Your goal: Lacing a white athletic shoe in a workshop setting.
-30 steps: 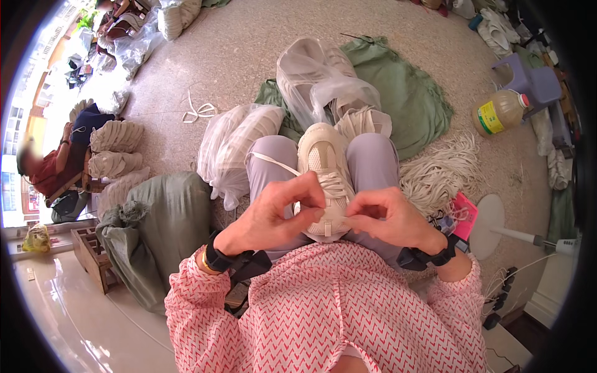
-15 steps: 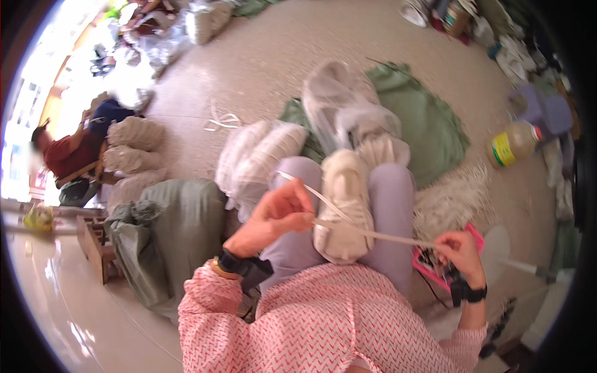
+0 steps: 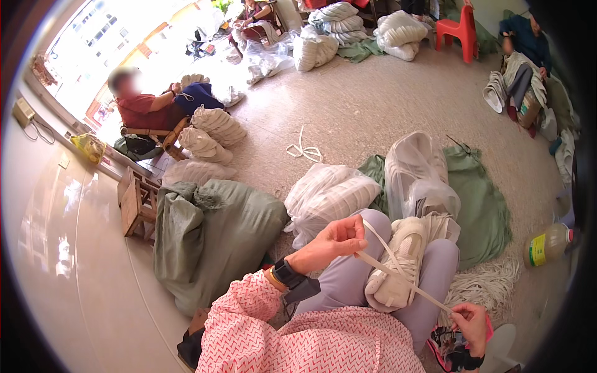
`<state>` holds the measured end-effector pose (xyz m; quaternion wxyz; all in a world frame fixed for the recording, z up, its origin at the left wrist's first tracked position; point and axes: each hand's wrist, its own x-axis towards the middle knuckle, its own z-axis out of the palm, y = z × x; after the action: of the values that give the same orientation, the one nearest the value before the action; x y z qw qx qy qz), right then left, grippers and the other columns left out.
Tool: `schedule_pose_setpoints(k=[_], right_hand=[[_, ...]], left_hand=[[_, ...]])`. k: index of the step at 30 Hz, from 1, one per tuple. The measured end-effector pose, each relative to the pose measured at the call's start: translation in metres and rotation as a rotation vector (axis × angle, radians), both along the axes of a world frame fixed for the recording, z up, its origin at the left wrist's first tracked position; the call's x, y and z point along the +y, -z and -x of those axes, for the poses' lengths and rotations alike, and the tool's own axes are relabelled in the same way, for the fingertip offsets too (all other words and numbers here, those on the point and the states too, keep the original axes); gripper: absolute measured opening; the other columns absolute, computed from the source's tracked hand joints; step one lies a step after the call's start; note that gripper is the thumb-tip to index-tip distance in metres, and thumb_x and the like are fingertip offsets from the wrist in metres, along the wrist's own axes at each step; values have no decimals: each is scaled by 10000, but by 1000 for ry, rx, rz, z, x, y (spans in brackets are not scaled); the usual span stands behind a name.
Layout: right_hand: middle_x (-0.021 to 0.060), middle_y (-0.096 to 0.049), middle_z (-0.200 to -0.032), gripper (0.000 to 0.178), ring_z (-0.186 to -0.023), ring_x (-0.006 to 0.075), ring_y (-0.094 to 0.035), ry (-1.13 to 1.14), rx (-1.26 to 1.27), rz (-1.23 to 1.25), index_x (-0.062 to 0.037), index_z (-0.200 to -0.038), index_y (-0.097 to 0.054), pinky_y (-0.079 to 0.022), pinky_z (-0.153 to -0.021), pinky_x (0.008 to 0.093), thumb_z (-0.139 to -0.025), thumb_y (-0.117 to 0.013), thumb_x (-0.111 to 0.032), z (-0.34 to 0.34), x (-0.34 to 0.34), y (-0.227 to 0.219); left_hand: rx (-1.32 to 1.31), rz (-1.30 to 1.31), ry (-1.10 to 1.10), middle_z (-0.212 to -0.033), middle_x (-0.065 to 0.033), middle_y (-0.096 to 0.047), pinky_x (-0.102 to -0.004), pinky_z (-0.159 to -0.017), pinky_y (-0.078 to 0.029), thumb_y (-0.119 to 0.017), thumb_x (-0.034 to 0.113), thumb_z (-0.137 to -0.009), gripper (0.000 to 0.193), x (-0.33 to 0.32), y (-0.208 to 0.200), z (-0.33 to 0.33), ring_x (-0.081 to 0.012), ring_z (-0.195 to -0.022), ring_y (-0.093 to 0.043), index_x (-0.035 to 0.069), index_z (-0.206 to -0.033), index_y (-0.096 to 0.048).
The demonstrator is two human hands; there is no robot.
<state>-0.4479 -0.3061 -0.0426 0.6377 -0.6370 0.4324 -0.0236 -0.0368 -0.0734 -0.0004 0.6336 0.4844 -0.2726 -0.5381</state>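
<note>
A cream sneaker [image 3: 410, 248] rests between my knees, its toe towards me. A flat pale shoelace [image 3: 429, 299] runs across it from hand to hand, pulled fairly straight. My left hand [image 3: 334, 244], left of the shoe, pinches the lace between thumb and fingers; a loose length rises past these fingers and slants back down to the shoe. Lower down at the right, my right hand [image 3: 471, 323] pinches the other stretch of lace. Whether the lace passes through the eyelets I cannot tell.
Clear bags of pale shoes [image 3: 336, 193] stand beyond my knees, partly on a green cloth [image 3: 479, 211]. A stuffed green sack [image 3: 217, 236] is at my left; a heap of laces [image 3: 485, 286] and a jug [image 3: 548, 247] are at right. Other people sit farther off, near a red stool [image 3: 458, 32].
My view has swung up and to the left, bringing in more of the room, so everything appears farther right and lower. Both hands still hold the lace across the sneaker.
</note>
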Motion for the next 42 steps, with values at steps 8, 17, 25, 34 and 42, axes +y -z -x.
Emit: schedule_pose_setpoints(k=[8, 17, 25, 34, 42], right_hand=[[49, -758, -751, 60, -576, 32, -621, -179, -101, 113, 28, -910, -770, -468, -519, 199, -860, -790, 2, -89, 40, -38], [48, -727, -704, 90, -588, 47, -590, -457, -196, 358, 16, -928, -788, -463, -553, 234, -858, -811, -37, -160, 68, -52], [53, -706, -693, 93, -530, 46, -538, -323, -235, 385, 10, -888, -726, -421, -500, 246, -845, -807, -10, -169, 75, -58], [53, -682, -675, 118, -514, 90, -555, -307, -260, 489, -5, -898, -711, -439, -504, 272, -836, -812, -4, -151, 76, -50], [73, -703, -826, 188, -569, 186, -632, -273, -257, 603, -57, -1002, -694, -497, -541, 316, -851, -803, -33, -146, 65, -41]], left_hand=[[-726, -298, -85, -682, -16, -499, -317, -568, -393, -697, 245, -1015, 275, 30, 11, -29, -105, -631, -490, 52, -907, -533], [-1242, 55, -142, -957, -120, -636, -379, -758, -529, -745, 65, -900, 200, 19, 20, 6, -310, -880, -631, 34, -1024, -590], [-720, 139, 197, -920, -160, -595, -456, -734, -479, -648, 93, -973, 159, -20, 4, 66, -358, -821, -619, -4, -1048, -547], [-701, 116, 287, -859, -189, -621, -471, -740, -481, -667, 56, -931, 140, -24, 12, 81, -400, -839, -636, -20, -984, -562], [-912, -40, 96, -831, -174, -632, -423, -675, -513, -677, 19, -905, 81, -19, 4, 80, -367, -754, -649, -1, -932, -604]])
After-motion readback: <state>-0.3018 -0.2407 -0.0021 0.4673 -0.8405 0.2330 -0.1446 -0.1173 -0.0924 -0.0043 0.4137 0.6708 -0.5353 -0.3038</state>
